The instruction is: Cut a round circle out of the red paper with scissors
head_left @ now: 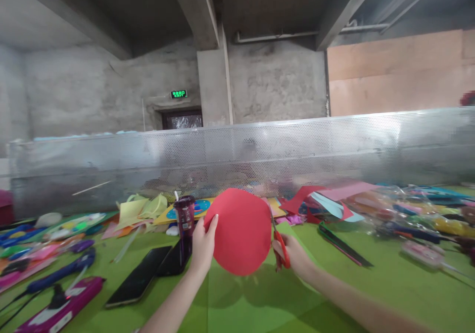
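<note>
A round sheet of red paper [241,231] is held up over the green table. My left hand [204,241] pinches its left edge, thumb on the near face. My right hand [291,254] grips a pair of scissors [284,249] with red handles. The blades point upward along the paper's right edge; whether they are parted is hard to tell. Just left of my left hand stands a dark lidded drink cup [184,216] with a straw.
Two dark phones [139,277] lie left of my left arm. A purple power strip [61,308] and a blue glue gun [61,273] sit farther left. Paper scraps [330,202] line the back before a perforated metal screen [237,157]. A black-green tool [343,244] lies at right.
</note>
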`<state>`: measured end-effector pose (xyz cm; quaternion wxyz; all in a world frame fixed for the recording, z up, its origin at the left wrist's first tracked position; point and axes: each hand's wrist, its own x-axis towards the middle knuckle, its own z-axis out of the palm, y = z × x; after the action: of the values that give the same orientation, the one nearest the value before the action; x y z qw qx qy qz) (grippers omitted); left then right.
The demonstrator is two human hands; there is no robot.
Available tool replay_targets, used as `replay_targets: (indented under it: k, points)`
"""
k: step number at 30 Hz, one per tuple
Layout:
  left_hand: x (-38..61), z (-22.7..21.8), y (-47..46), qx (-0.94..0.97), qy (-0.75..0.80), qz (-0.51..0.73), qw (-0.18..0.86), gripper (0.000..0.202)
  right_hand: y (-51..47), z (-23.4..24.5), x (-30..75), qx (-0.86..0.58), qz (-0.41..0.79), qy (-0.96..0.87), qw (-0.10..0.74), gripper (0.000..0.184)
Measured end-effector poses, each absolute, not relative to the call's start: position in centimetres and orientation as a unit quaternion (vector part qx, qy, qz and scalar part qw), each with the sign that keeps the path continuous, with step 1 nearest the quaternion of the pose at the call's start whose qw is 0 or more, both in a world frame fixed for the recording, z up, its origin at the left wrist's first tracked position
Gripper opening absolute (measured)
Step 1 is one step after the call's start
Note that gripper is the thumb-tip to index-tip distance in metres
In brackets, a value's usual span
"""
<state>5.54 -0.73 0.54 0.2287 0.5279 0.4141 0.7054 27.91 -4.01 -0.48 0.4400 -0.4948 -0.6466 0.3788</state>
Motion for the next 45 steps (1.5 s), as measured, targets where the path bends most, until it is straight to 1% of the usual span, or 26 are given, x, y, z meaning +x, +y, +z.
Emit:
replay_targets:
  k: [19,27,33,45]
  points:
    - [5.59,0.59,-0.85,0.529,0.417,0.704,0.225,0.045,-4.52,-0.02,27.7,-0.506,0.368,-0.652,0.428,0.014]
    - [5.73,0.64,-0.77,0.532,0.417,0.699,0.233,0.038,-4.18,-0.25,27.7,-0.5,0.378,-0.649,0.431,0.013]
    - [5.68,0.7,-0.79,0.536,0.416,0.697,0.232,0.038,-4.57,0.06,27.54,-0.5,0.376,-0.652,0.428,0.014]
    - [5.38,0.64,-0.53,0.536,0.395,0.708,0.236,0.04,-3.74,-0.8,27.81,-0.498,0.362,-0.66,0.43,0.016]
